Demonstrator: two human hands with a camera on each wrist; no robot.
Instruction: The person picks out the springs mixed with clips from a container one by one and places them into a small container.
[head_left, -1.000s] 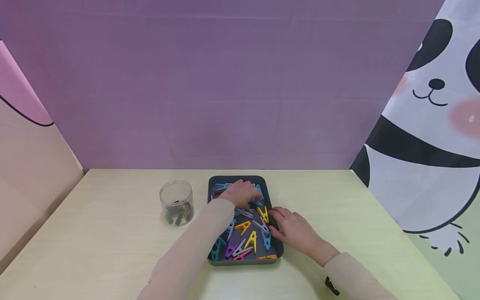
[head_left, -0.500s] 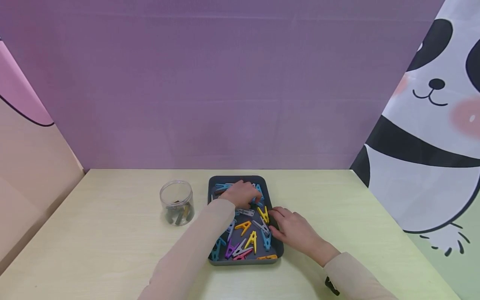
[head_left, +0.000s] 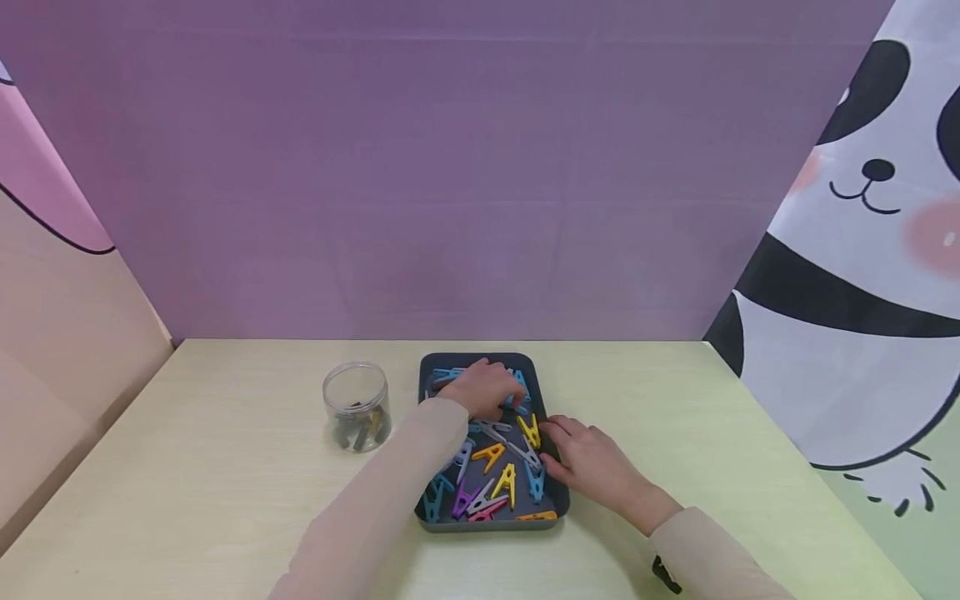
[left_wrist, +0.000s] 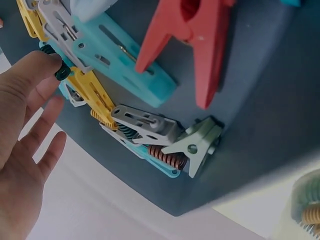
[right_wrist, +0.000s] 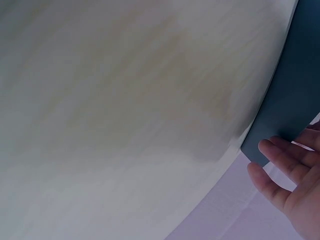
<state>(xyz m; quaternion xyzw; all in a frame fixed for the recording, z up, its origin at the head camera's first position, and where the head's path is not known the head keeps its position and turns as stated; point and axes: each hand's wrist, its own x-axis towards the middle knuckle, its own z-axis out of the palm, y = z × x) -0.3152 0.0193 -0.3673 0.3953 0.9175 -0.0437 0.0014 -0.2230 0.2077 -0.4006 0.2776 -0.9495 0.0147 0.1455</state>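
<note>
My left hand [head_left: 482, 388] is over the far part of a dark grey tray [head_left: 491, 526]. In the left wrist view, its thumb and forefinger pinch a small dark green coil spring [left_wrist: 62, 71]; the other fingers are loosely bent. Around it lie plastic clothespins, among them a red clothespin [left_wrist: 210, 55], a teal clothespin [left_wrist: 125, 60] and a pale green clothespin [left_wrist: 195, 145]. A copper spring [left_wrist: 167, 156] lies near the tray's corner. My right hand [head_left: 600, 467] rests its extended fingers against the tray's right side wall [right_wrist: 282, 110].
Left of the tray stands a clear round jar [head_left: 356, 408] with several springs in it. More clothespins, such as a yellow one [head_left: 506, 483] and a purple one [head_left: 463, 497], fill the tray's near half. The pale wooden table [head_left: 225, 467] runs back to a purple backdrop.
The head view has shifted very slightly. Both hands stay nearly where they were, the left over the tray and the right at its side.
</note>
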